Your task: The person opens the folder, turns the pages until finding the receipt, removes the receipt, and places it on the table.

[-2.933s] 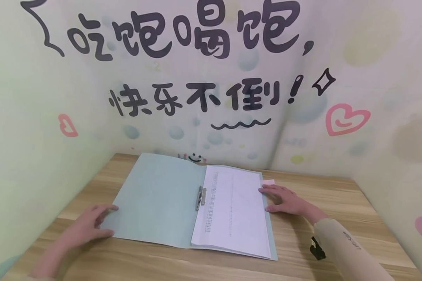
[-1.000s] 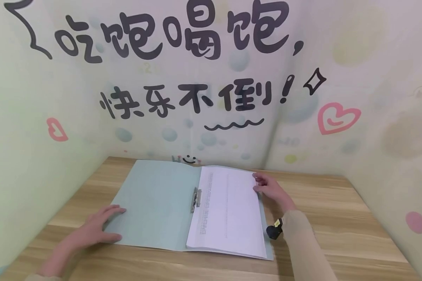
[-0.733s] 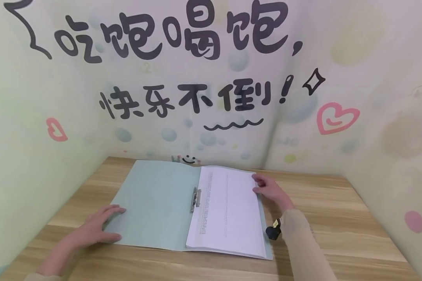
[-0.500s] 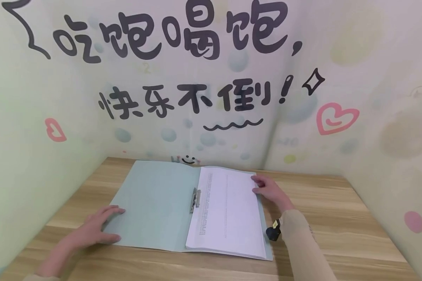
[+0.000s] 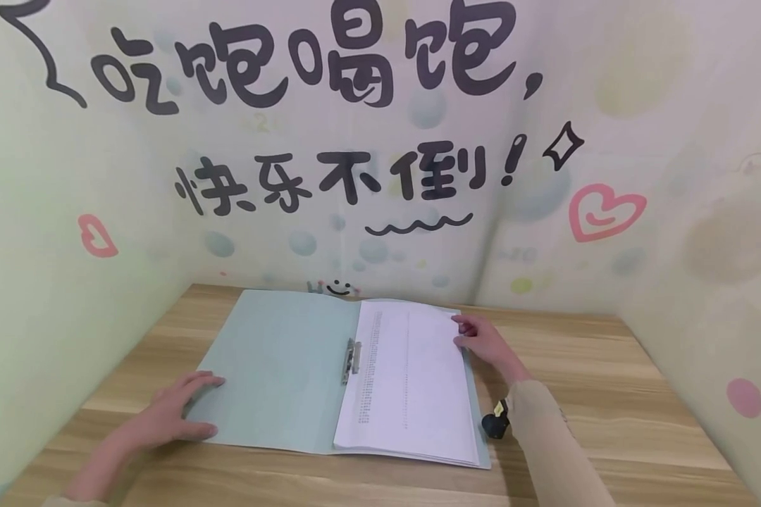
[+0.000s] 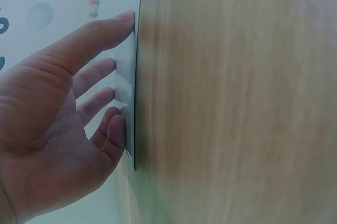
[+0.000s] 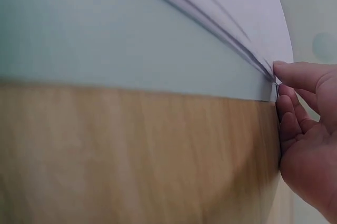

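Observation:
A light blue folder (image 5: 273, 373) lies spread on the table in the head view, with a metal clip (image 5: 351, 360) near its spine. White printed paper sheets (image 5: 418, 394) cover its right side. My left hand (image 5: 171, 415) rests at the left cover's edge, thumb and fingers spread; in the left wrist view the folder's cover (image 6: 126, 71) touches the fingertips. At the upper right corner of the sheets, my right hand (image 5: 487, 343) pinches the paper edge. The right wrist view shows the thumb on top of the sheets (image 7: 231, 2) and curled fingers (image 7: 287, 108) beside the corner.
The wooden table (image 5: 596, 394) extends around the folder on both sides. Behind it stands a pale wall (image 5: 330, 127) with black lettering and pink hearts. A black device (image 5: 496, 421) hangs under the right wrist, close to the folder's right edge.
Since the earliest frame, my right hand has moved up to the sheets' corner, and the pink tab there is no longer visible. The left hand stays at the cover. The view has shifted slightly.

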A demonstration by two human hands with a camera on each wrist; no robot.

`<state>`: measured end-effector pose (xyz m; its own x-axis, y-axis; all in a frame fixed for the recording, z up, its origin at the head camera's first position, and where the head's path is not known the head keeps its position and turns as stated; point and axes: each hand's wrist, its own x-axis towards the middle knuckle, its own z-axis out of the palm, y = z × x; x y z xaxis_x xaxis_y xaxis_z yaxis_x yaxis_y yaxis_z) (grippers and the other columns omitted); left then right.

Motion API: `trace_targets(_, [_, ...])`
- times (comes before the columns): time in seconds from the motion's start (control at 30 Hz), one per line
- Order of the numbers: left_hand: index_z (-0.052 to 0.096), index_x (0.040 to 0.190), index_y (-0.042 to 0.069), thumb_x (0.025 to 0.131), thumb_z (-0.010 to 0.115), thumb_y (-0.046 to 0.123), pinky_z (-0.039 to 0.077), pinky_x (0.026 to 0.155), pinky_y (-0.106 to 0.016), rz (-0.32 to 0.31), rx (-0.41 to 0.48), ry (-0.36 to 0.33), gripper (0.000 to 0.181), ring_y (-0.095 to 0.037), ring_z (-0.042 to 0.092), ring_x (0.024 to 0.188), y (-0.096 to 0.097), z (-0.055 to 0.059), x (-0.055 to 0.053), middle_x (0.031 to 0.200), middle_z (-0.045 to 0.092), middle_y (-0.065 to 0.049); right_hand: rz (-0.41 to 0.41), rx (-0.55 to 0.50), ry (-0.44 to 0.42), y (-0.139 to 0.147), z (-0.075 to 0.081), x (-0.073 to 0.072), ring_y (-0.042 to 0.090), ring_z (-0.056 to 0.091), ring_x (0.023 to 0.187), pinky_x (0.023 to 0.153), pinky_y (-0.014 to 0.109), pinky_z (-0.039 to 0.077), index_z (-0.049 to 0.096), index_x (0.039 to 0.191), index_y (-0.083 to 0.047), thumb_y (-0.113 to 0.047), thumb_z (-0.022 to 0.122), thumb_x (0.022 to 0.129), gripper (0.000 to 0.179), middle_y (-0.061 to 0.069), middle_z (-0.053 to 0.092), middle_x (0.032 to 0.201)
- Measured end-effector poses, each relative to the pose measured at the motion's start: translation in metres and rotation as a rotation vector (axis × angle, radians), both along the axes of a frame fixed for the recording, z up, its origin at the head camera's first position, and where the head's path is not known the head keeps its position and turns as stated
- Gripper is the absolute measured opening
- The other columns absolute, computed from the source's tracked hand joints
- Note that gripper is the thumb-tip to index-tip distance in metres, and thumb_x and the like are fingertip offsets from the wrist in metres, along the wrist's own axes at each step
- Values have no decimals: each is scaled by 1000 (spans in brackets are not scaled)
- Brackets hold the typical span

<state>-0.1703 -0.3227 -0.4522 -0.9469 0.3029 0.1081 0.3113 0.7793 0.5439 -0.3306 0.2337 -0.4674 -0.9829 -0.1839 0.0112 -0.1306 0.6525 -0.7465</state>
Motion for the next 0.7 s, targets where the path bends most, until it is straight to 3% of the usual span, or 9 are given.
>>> trace_targets(0.27, [56,128,7,68,87,27,29,89,-69,1,-22,18,70,-56,45,122,0,-1,0,137,48,-30,12,-68,-43,1,6,3,29,53,110,93,37,47,51,141,-6,-11,63,95,48,20,59,125])
trace_targets(0.53, [56,129,7,68,87,28,30,89,-67,1,-27,18,71,-55,46,123,1,-1,0,137,48,-29,81,31,-32,7,5,0,36,52,116,99,49,46,48,144,-3,-20,71,89,61,25,55,136])
trace_targets(0.7, [56,129,6,68,86,27,29,90,-67,6,-16,12,71,-56,45,123,0,-1,1,138,48,-29,114,70,-12,7,5,-1,36,53,114,99,51,45,49,142,0,-21,74,87,64,26,54,136])
